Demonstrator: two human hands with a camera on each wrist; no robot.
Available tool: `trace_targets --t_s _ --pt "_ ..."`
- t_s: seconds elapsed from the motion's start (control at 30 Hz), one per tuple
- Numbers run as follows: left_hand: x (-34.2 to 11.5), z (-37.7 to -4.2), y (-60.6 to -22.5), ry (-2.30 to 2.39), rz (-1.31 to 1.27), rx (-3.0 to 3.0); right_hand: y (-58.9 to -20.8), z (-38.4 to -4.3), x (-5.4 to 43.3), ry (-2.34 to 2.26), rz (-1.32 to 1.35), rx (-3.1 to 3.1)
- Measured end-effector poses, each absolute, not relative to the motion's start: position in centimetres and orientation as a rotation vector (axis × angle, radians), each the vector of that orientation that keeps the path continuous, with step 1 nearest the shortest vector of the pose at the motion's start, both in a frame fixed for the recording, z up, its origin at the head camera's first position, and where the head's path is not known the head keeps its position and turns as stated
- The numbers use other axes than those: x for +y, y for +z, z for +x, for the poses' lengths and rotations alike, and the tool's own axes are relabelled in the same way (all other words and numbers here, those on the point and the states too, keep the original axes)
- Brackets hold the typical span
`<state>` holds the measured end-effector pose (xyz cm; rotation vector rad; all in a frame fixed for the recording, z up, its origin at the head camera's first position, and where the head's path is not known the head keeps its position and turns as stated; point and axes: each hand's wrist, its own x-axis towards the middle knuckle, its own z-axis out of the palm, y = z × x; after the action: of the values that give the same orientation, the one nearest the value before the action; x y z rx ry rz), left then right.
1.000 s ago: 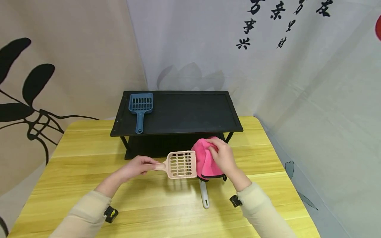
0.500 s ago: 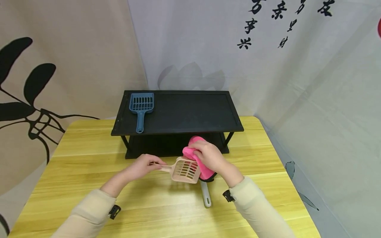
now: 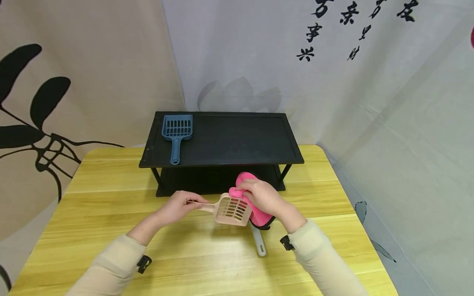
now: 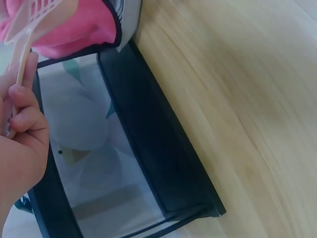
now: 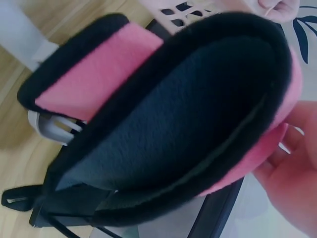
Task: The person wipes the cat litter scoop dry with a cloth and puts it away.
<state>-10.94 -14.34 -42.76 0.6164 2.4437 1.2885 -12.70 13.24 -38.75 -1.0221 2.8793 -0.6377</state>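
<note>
In the head view my left hand [image 3: 185, 205] pinches the handle of a beige litter scoop [image 3: 232, 210], held tilted above the table. My right hand [image 3: 263, 199] grips a pink cloth mitt [image 3: 259, 214] with black trim against the right end of that scoop. The right wrist view looks into the mitt's dark opening [image 5: 193, 104]. Underneath, a pale grey scoop [image 3: 258, 242] lies on the table, mostly covered by the mitt and beige scoop, its handle toward me. A blue litter scoop [image 3: 177, 133] lies on top of the black rack.
A black two-tier rack [image 3: 237, 142] stands at the back of the wooden table [image 3: 177, 255], just beyond both hands. Fabric curtains [image 3: 237, 53] with printed plants and characters hang behind and to the right.
My right hand has moved left with the mitt, bunching it onto the end of the beige scoop. That scoop has tilted and shifted slightly right with my left hand.
</note>
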Motion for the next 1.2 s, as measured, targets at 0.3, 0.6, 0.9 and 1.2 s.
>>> trace_targets --t_s 0.3,0.6,0.9,1.2 --pt "-14.9 -11.0 -42.9 1.382 0.564 2.448 -38.3 -12.8 14.9 -0.691 -0.968 2.909" --pt "-15.8 -11.2 -42.4 1.415 0.524 2.315 -38.2 -13.5 16.2 -1.043 -0.758 2.855" --pt "-15.1 -11.6 -41.7 1.399 0.688 2.154 -38.4 -13.8 15.3 -1.42 -0.599 2.481" --pt "-14.7 -11.8 -41.8 1.421 0.654 2.205 -38.6 -13.6 14.1 -1.5 -0.636 2.25"
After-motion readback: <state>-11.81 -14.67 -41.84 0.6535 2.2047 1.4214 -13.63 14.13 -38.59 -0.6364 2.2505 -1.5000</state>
